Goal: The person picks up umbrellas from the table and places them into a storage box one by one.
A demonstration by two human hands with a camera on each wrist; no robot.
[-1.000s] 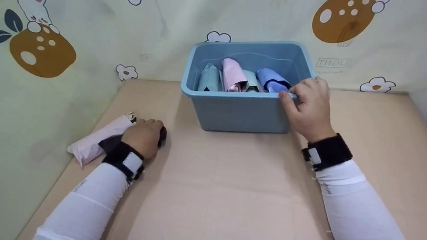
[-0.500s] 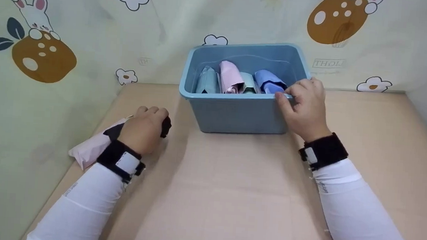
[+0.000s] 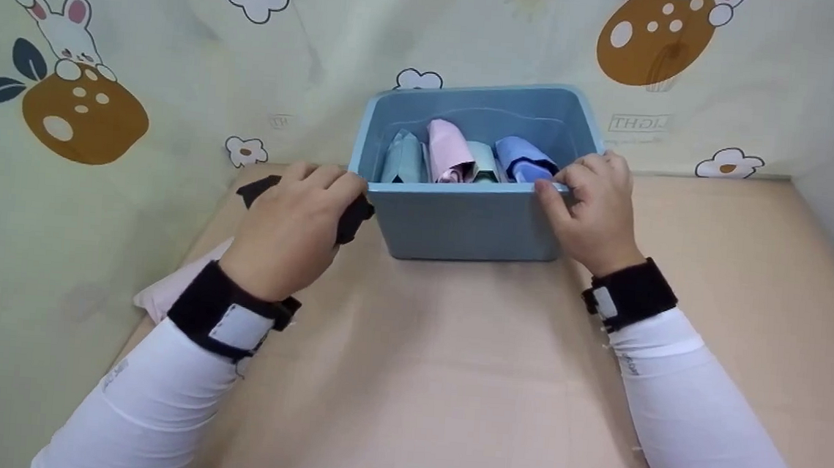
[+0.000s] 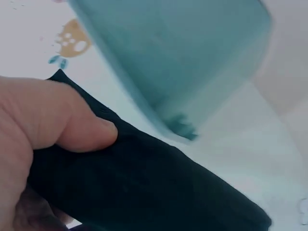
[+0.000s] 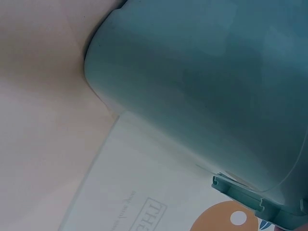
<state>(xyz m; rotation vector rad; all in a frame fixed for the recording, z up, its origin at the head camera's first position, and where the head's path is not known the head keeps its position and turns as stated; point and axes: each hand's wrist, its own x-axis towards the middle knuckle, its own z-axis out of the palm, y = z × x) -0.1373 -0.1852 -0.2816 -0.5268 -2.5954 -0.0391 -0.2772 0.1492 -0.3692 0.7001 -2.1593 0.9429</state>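
My left hand (image 3: pixel 292 229) grips a long black wrapped packet (image 4: pixel 144 178) near the left front corner of a blue plastic bin (image 3: pixel 472 227). The thumb lies along the packet's side in the left wrist view, and the hand covers much of it in the head view. My right hand (image 3: pixel 594 213) holds the bin's front right rim, its thumb on the outside. Inside the bin lie a teal packet (image 3: pixel 404 160), a pink packet (image 3: pixel 450 152), a pale green packet (image 3: pixel 484 162) and a blue packet (image 3: pixel 523 158). What the wrappings contain is hidden.
A pale pink packet (image 3: pixel 179 283) lies on the table (image 3: pixel 450 383) at the left, partly behind my left wrist. A patterned wall covering (image 3: pixel 309 94) rises close behind the bin.
My left hand has lifted the black packet off the pale pink one and carried it up and right to the bin. The right hand keeps its hold on the rim.
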